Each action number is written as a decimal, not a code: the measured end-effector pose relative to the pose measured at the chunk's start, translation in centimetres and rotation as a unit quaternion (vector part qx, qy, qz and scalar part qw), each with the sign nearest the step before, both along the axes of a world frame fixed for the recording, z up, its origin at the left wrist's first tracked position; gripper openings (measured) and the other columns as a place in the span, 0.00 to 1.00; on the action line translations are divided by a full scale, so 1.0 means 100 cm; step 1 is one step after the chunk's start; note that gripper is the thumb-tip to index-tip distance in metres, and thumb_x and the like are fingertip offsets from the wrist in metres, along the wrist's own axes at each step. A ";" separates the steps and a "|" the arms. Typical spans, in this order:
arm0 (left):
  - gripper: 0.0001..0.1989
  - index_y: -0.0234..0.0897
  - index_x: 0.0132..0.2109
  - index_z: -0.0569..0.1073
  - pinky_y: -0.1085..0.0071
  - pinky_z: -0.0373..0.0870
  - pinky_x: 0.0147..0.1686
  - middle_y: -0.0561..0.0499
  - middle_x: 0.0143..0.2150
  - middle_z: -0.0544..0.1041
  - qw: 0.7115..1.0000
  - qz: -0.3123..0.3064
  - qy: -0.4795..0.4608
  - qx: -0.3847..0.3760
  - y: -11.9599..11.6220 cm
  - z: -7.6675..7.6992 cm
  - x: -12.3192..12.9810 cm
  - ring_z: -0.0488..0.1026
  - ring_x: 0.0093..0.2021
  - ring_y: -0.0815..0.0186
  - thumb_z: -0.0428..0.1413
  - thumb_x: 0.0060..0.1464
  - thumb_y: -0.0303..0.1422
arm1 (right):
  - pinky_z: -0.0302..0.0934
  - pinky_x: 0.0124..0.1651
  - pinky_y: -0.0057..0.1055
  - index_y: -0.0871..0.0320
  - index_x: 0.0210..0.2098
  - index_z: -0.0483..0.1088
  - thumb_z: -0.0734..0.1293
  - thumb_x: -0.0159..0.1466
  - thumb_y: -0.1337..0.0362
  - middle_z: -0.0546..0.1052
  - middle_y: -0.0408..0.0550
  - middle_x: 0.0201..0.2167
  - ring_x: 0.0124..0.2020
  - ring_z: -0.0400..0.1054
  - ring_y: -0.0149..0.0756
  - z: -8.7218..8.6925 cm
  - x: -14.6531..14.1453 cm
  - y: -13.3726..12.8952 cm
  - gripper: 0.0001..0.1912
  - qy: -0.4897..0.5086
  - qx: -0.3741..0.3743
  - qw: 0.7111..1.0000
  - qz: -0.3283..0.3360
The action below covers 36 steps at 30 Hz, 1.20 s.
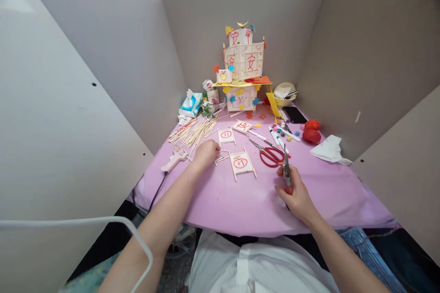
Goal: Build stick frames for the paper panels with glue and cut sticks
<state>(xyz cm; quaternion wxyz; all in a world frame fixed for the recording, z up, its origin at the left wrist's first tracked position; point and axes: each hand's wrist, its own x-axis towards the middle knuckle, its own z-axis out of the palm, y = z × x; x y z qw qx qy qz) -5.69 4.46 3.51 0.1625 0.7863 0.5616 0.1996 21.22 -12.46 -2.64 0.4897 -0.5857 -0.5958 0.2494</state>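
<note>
My right hand (294, 192) is closed around pliers (287, 171), their metal jaws pointing up and away from me. My left hand (206, 153) reaches to a few short cut sticks (222, 159) on the cloth. Its fingertips are drawn together, and what is between them is hidden. Just right of those sticks lies a small stick-framed panel (241, 163) with a red circled mark. A similar panel (226, 136) lies behind it, and a third panel (242, 126) rests at an angle farther back. Red-handled scissors (271, 155) lie open beyond my right hand.
A hot glue gun (174, 160) lies left of my left hand, its cord running off the edge. Behind are a pile of wooden sticks (197, 132), a decorated paper-and-stick tower (242, 68), markers (275, 136), red yarn balls (311, 135), a phone (294, 115) and a tissue (330, 149).
</note>
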 end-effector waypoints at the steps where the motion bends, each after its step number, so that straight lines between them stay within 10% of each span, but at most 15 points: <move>1: 0.05 0.38 0.25 0.76 0.69 0.63 0.42 0.45 0.34 0.76 1.000 0.000 0.000 -0.007 0.002 -0.001 0.002 0.71 0.41 0.59 0.55 0.41 0.25 | 0.59 0.46 0.37 0.52 0.56 0.54 0.64 0.55 0.64 0.68 0.49 0.45 0.43 0.64 0.39 0.000 0.000 0.000 0.29 0.001 -0.001 1.000 0.001; 8: 0.10 0.37 0.16 0.67 0.64 0.62 0.47 0.44 0.27 0.73 0.996 0.008 -0.069 -0.063 0.005 -0.008 0.012 0.71 0.44 0.53 0.57 0.36 0.21 | 0.60 0.45 0.35 0.51 0.55 0.55 0.64 0.55 0.64 0.68 0.48 0.44 0.43 0.65 0.38 0.001 0.000 0.000 0.29 -0.003 0.007 1.000 0.001; 15: 0.06 0.34 0.34 0.71 0.71 0.69 0.35 0.48 0.32 0.74 0.954 -0.017 -0.263 -0.146 -0.021 -0.002 0.008 0.71 0.32 0.67 0.53 0.52 0.33 | 0.60 0.46 0.36 0.52 0.55 0.55 0.64 0.55 0.65 0.68 0.48 0.44 0.44 0.64 0.39 0.003 -0.001 0.000 0.28 0.004 0.012 1.000 0.009; 17: 0.07 0.32 0.35 0.71 0.75 0.69 0.33 0.48 0.33 0.74 0.910 -0.030 -0.359 -0.205 -0.036 -0.003 0.011 0.70 0.30 0.72 0.54 0.54 0.33 | 0.60 0.46 0.36 0.52 0.54 0.55 0.64 0.55 0.65 0.68 0.48 0.44 0.43 0.65 0.39 0.005 -0.003 0.001 0.28 -0.013 0.008 1.000 0.006; 21: 0.10 0.31 0.40 0.73 0.83 0.67 0.29 0.51 0.30 0.71 0.690 -0.032 -0.617 -0.377 -0.062 -0.009 0.019 0.68 0.28 0.77 0.59 0.48 0.23 | 0.60 0.47 0.38 0.52 0.55 0.56 0.64 0.54 0.64 0.69 0.49 0.45 0.42 0.65 0.39 0.008 -0.006 0.001 0.29 -0.050 0.012 0.999 0.007; 23: 0.13 0.30 0.44 0.74 0.84 0.67 0.28 0.51 0.30 0.70 0.630 -0.025 -0.658 -0.413 -0.070 -0.012 0.021 0.68 0.28 0.78 0.58 0.49 0.20 | 0.60 0.48 0.39 0.53 0.54 0.56 0.64 0.54 0.64 0.69 0.50 0.46 0.44 0.66 0.41 0.008 -0.001 0.003 0.29 -0.074 0.030 0.997 -0.010; 30: 0.07 0.29 0.37 0.74 0.82 0.72 0.36 0.47 0.34 0.74 0.549 0.037 -0.721 -0.420 -0.079 -0.022 0.020 0.73 0.34 0.74 0.52 0.54 0.19 | 0.60 0.42 0.48 0.57 0.53 0.63 0.66 0.50 0.55 0.72 0.56 0.41 0.43 0.67 0.54 0.012 0.060 0.014 0.32 -0.242 -0.111 0.933 -0.242; 36: 0.10 0.26 0.44 0.72 0.78 0.74 0.40 0.41 0.40 0.76 0.473 0.079 -0.754 -0.449 -0.101 -0.023 0.037 0.76 0.39 0.69 0.48 0.57 0.20 | 0.58 0.42 0.55 0.56 0.57 0.61 0.64 0.51 0.46 0.71 0.61 0.45 0.46 0.65 0.62 0.010 0.080 0.015 0.37 -0.314 -0.194 0.896 -0.246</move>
